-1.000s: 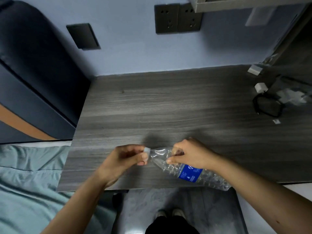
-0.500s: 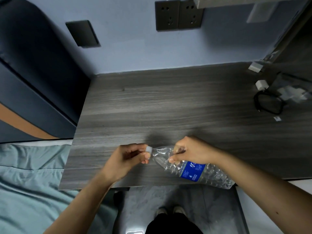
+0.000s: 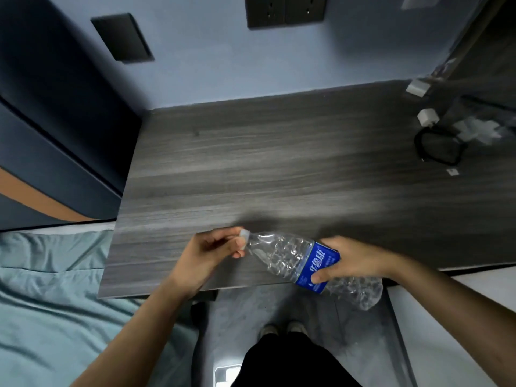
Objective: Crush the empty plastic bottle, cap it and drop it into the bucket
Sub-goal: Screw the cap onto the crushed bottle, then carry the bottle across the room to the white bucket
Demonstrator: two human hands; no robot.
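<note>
A clear, crumpled plastic bottle [image 3: 282,254] with a blue label lies slanted over the front edge of the grey wooden table [image 3: 251,169], neck to the left, base hanging past the edge. My left hand [image 3: 215,254] pinches the white cap [image 3: 245,235] at the bottle's mouth with thumb and fingers. My right hand [image 3: 349,259] wraps around the labelled middle of the bottle. No bucket is in view.
A black cable loop [image 3: 438,148], white chargers [image 3: 427,117] and crumpled wrapping [image 3: 477,129] lie at the table's right. A bed with a teal sheet [image 3: 50,303] is on the left, a dark headboard [image 3: 42,107] behind it. My feet [image 3: 282,329] stand on the grey floor below.
My right hand has slid from the bottle's shoulder down to the blue label. The left hand stays on the cap. The view has shifted slightly.
</note>
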